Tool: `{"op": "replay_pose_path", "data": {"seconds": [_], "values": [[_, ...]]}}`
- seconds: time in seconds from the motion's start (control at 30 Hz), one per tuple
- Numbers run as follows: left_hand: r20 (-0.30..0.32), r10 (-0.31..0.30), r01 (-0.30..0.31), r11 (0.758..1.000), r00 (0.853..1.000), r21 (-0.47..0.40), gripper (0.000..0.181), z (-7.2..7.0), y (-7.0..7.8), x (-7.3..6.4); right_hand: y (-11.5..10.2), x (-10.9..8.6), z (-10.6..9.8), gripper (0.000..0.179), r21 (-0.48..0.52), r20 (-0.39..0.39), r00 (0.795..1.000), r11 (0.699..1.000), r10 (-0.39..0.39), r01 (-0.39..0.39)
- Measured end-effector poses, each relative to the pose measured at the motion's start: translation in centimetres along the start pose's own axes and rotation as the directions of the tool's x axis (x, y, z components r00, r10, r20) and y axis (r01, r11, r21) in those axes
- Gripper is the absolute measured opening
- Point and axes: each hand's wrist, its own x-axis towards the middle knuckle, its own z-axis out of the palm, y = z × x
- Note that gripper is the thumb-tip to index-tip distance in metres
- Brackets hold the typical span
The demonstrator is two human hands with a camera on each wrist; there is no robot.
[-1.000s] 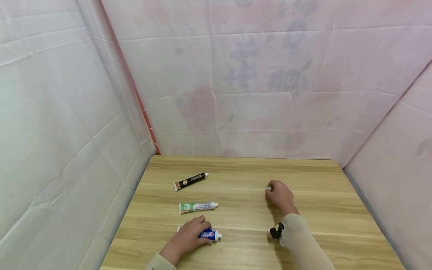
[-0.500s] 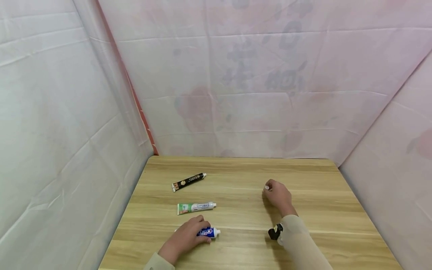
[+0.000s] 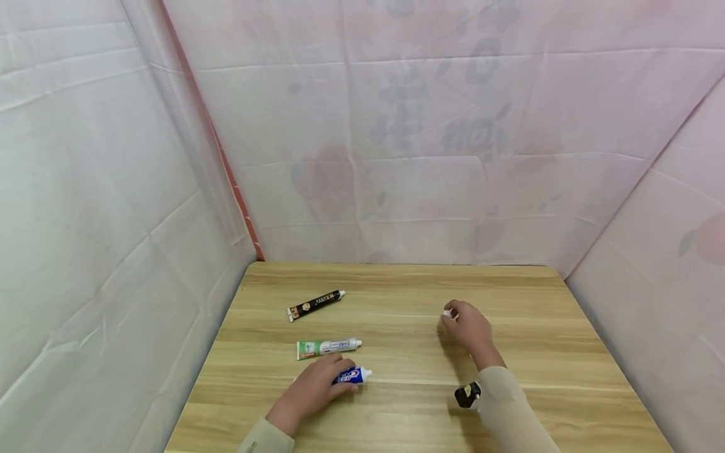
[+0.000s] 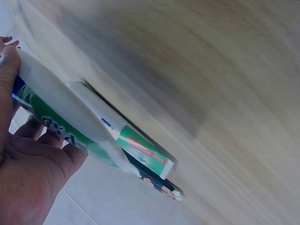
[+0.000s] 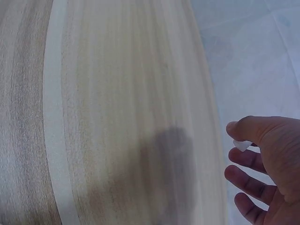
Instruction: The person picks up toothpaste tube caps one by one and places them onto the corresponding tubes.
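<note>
My left hand grips a blue and white toothpaste tube, its white tip pointing right. In the left wrist view the toothpaste tube shows a green printed side and is raised off the table, thumb on one face and fingers behind it. Over the right half of the table, my right hand pinches a small white piece, like a cap, between thumb and index finger. The other fingers of that hand are loosely bent. Much of the blue tube is hidden under the left hand.
Just beyond the left hand lies a green and white toothpaste tube. Farther back is a black toothpaste tube, set at a slant. The wood-grain table is bordered by pale cloth walls at the back and sides.
My left hand has moved the blue toothpaste tube slightly up and away, toward the green and white tube. The right hand has stayed nearly in place with the small white piece.
</note>
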Motion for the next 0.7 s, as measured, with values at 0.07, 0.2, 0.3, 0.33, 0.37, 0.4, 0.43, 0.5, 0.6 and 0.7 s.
{"op": "replay_pose_path", "data": {"seconds": [0.07,0.2,0.3,0.33,0.37,0.4,0.43,0.5,0.6,0.7], "values": [[0.003,-0.008,0.008,1.0,1.0,0.001,0.04,0.0,0.1,0.3,-0.2,-0.2,-0.2,0.026,0.001,-0.008,1.0,1.0,-0.013,0.013],[-0.003,-0.013,0.013,1.0,1.0,0.003,0.041,0.0,0.4,0.8,-0.6,-0.5,-0.6,0.033,-0.003,-0.027,0.999,1.0,-0.028,0.028],[-0.028,0.006,-0.006,1.0,1.0,0.001,0.04,-0.2,0.5,1.1,-1.0,-0.9,-0.8,0.036,0.005,-0.053,0.998,0.999,-0.035,0.035],[-0.04,0.014,-0.014,1.0,0.999,0.002,0.04,-0.2,0.5,1.2,-1.2,-1.1,-0.9,0.036,0.007,-0.065,0.997,0.999,-0.039,0.04],[-0.049,0.02,-0.02,1.0,0.999,0.007,0.04,-0.3,0.6,1.3,-1.3,-1.2,-1.0,0.035,0.01,-0.077,0.996,0.999,-0.047,0.048],[-0.057,0.027,-0.026,1.0,0.998,0.009,0.04,-0.3,0.6,1.5,-1.5,-1.4,-1.1,0.032,0.014,-0.09,0.995,0.998,-0.053,0.055],[-0.063,0.031,-0.03,0.999,0.998,0.014,0.041,-0.4,0.7,1.7,-1.7,-1.5,-1.2,0.03,0.018,-0.103,0.993,0.998,-0.062,0.064],[-0.071,0.036,-0.034,0.999,0.997,0.027,0.042,-0.5,0.8,2.0,-2.1,-1.9,-1.4,0.024,0.025,-0.127,0.989,0.996,-0.077,0.08],[-0.078,0.039,-0.037,0.999,0.996,0.031,0.045,-0.8,1.1,2.4,-2.6,-2.6,-1.5,0.022,0.039,-0.144,0.985,0.994,-0.094,0.101],[-0.087,0.038,-0.035,0.999,0.995,0.032,0.048,-1.3,1.3,2.8,-3.1,-3.4,-1.5,0.021,0.05,-0.148,0.982,0.991,-0.116,0.125]]}}
